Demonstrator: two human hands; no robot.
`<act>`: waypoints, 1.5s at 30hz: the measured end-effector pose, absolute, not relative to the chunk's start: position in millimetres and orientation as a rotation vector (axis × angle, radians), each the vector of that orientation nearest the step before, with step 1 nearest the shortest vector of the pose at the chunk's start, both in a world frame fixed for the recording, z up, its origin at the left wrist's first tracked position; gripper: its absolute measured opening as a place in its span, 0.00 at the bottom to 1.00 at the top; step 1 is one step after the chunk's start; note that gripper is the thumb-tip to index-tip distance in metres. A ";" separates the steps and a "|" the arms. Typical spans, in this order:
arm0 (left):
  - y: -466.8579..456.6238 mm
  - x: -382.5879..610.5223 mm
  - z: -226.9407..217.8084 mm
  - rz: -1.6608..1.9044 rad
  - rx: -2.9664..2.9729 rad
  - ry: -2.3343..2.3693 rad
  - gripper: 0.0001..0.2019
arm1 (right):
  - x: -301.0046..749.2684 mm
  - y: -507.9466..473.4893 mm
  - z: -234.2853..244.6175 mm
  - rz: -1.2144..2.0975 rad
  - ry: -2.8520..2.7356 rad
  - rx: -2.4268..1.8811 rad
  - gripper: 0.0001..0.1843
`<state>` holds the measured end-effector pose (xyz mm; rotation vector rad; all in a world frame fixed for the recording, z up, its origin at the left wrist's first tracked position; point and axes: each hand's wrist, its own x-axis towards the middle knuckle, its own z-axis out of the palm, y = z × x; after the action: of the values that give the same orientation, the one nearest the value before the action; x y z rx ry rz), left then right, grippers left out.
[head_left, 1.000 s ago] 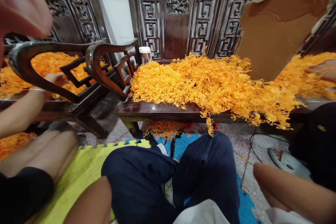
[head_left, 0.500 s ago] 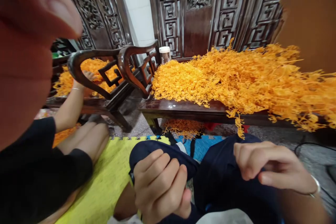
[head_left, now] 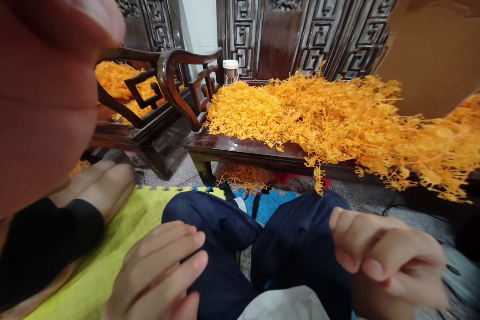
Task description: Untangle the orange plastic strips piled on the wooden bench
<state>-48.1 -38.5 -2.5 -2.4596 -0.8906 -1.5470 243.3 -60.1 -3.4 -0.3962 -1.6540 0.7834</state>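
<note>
My left hand (head_left: 161, 270) is held over my left thigh, with its fingers loosely stretched and nothing visible in it. Over my right knee, my right hand (head_left: 390, 255) has its fingers curled and the thumb pressed against them. A small red spot shows at the pinch; what it is, or whether anything is held, I cannot tell. In front of both hands, a big heap of orange-yellow stringy plastic pieces (head_left: 300, 115), like flower parts, covers a dark wooden bench (head_left: 232, 145) and hangs over its front edge.
Another person's hand (head_left: 48, 85) blocks the upper left, close to the camera. Beside me are a co-worker's bent legs (head_left: 101, 185). A clear jar with a white lid (head_left: 230, 71), a cardboard sheet (head_left: 431, 45), and yellow matting (head_left: 127, 240) surround the work area.
My left hand has moved left and down, and its curled fingers have straightened. My right hand has closed into a tighter pinch. The view has shifted, and the co-worker's arm at the left is now hidden.
</note>
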 end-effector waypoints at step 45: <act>75.1 -1.3 -59.6 -0.949 -2.801 -0.997 0.07 | 295.1 30.5 -152.1 0.764 -2.211 -1.948 0.13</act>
<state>-1.3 75.1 -59.6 -2.8015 -0.9965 -0.9485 295.1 30.5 -152.1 -1.9479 -2.2110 0.7636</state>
